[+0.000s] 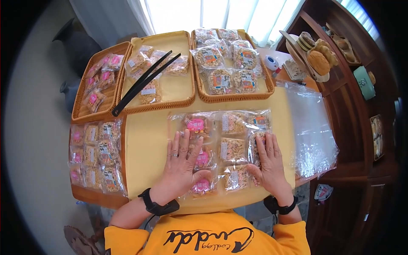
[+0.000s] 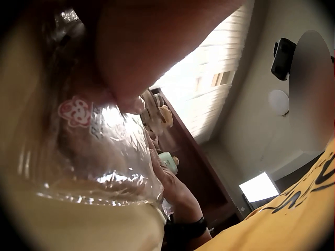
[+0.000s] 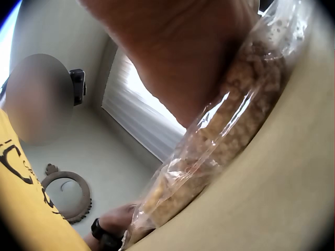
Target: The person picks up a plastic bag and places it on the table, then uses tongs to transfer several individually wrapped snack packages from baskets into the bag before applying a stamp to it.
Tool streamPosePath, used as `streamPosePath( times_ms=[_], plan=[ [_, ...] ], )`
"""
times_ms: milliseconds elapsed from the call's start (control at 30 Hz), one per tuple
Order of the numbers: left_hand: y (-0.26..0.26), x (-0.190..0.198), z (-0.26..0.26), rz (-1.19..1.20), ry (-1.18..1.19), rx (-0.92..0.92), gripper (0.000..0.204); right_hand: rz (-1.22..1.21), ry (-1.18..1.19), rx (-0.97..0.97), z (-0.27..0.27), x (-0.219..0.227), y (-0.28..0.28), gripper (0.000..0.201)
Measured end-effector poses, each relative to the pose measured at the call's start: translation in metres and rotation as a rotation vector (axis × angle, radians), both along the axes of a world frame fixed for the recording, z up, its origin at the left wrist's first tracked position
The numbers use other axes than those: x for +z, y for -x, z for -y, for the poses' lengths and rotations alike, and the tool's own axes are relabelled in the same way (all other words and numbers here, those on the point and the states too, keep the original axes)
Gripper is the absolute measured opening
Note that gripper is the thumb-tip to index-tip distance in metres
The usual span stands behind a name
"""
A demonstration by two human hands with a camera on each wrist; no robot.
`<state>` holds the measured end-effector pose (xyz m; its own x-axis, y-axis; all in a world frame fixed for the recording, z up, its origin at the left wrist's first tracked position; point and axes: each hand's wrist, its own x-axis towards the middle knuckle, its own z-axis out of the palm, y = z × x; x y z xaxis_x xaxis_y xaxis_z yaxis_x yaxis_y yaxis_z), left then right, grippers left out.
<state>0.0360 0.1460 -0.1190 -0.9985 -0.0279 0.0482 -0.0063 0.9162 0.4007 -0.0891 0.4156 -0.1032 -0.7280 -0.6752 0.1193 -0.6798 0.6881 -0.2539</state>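
Observation:
A large clear plastic bag (image 1: 218, 121) lies flat on the cream tabletop, with several wrapped snack packets inside in three columns. Pink-labelled packets (image 1: 196, 123) form the left column; pale nutty pieces (image 1: 232, 151) show in the middle one. My left hand (image 1: 180, 165) rests palm down over the left column, fingers straight and pointing away from me. On the right column lies my right hand (image 1: 270, 163), fingers extended, partly hiding the packets there. From the right wrist view, the nutty snack (image 3: 246, 94) shows through shiny film beneath the palm.
Wicker trays (image 1: 161, 104) of packets stand along the back, with black tongs (image 1: 144, 85) across one. A filled clear bag (image 1: 95, 153) lies at the left edge. Empty clear bags (image 1: 312, 131) are stacked at right, near a bread display (image 1: 318, 61) and a dark wooden shelf (image 1: 346, 97).

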Motion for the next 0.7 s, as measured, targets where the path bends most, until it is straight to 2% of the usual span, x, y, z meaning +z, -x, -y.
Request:
streamPosePath(
  times_ms=[133,200,300,367,433,467,533,633,667,700],
  plan=[
    [0.002,0.004,0.006,-0.022,-0.041,-0.037,0.094,0.009,-0.003,0.008,0.000,0.022,0.005,0.072],
    [0.003,0.002,0.019,0.026,-0.278,-0.045,0.104,-0.058,0.053,0.008,0.005,0.041,0.019,0.063],
    [0.003,0.017,0.036,0.053,-0.285,-0.046,0.110,-0.130,0.188,-0.071,0.008,0.052,0.074,0.054],
    [0.001,0.019,0.043,0.088,-0.219,-0.021,0.113,-0.040,0.312,-0.195,0.012,0.050,0.123,0.045],
    [0.000,0.017,0.045,0.120,-0.149,0.013,0.117,0.032,0.380,-0.285,0.023,0.047,0.170,0.045],
    [-0.002,0.016,0.043,0.125,-0.134,-0.010,0.117,0.029,0.378,-0.281,0.027,0.041,0.195,0.045],
    [-0.003,0.013,0.041,0.127,-0.126,-0.027,0.118,0.044,0.359,-0.462,0.034,0.023,0.242,0.052],
    [-0.003,0.011,0.039,0.106,-0.130,-0.012,0.120,-0.007,0.309,-0.531,0.048,0.012,0.287,0.057],
    [-0.003,0.010,0.040,0.112,-0.137,-0.018,0.121,-0.108,0.313,-0.505,0.051,0.006,0.297,0.048],
    [-0.003,0.010,0.041,0.118,-0.146,-0.025,0.123,-0.111,0.309,-0.494,0.052,0.003,0.306,0.048]
  ],
)
